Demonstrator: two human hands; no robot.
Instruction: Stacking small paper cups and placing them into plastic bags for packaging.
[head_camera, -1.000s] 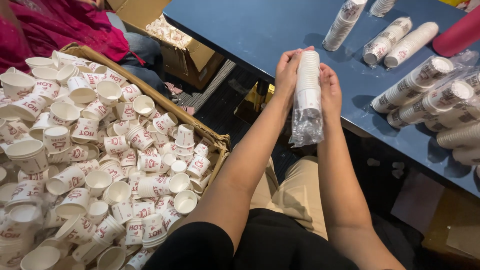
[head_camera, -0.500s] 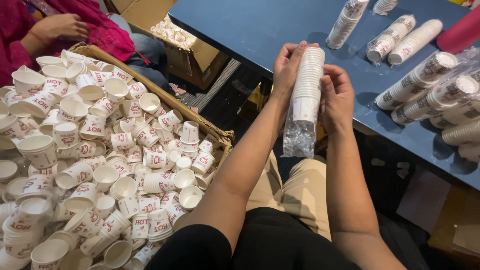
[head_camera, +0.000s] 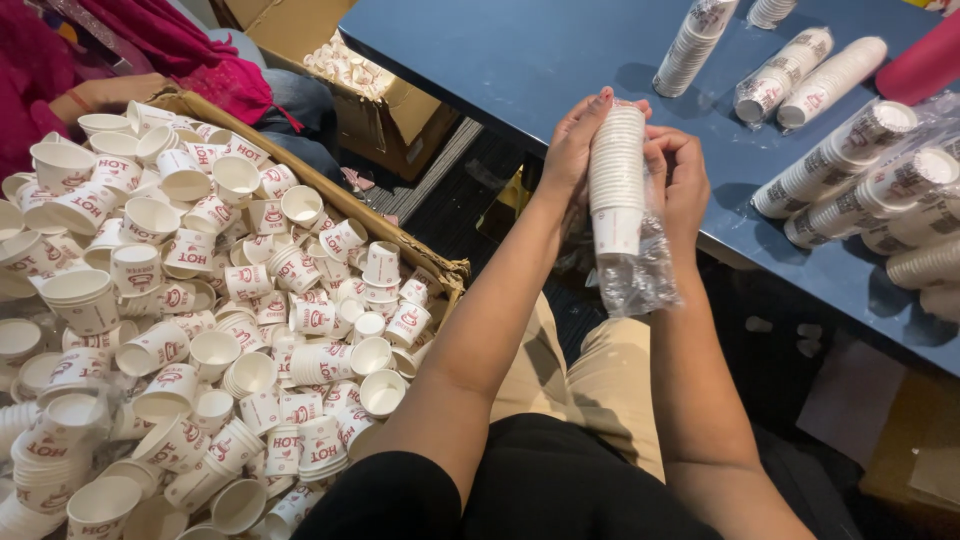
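A tall stack of white paper cups (head_camera: 616, 180) in a clear plastic sleeve (head_camera: 640, 275) stands upright between both my hands at the near edge of the blue table (head_camera: 520, 60). My left hand (head_camera: 575, 140) grips the stack's left side. On the right side my right hand (head_camera: 682, 180) is closed around the stack and its sleeve. The loose end of the plastic hangs below the cups, over my lap.
A cardboard box (head_camera: 330, 195) heaped with loose white cups with red print (head_camera: 200, 300) sits at my left. Several wrapped cup stacks (head_camera: 850, 165) lie on the table's right side. Another person in red clothing (head_camera: 180, 50) sits at the upper left beside an open carton (head_camera: 390, 95).
The cup stack has tilted upright and moved slightly toward the table edge, with more plastic hanging loose below it. The view has shifted so that more of the box shows.
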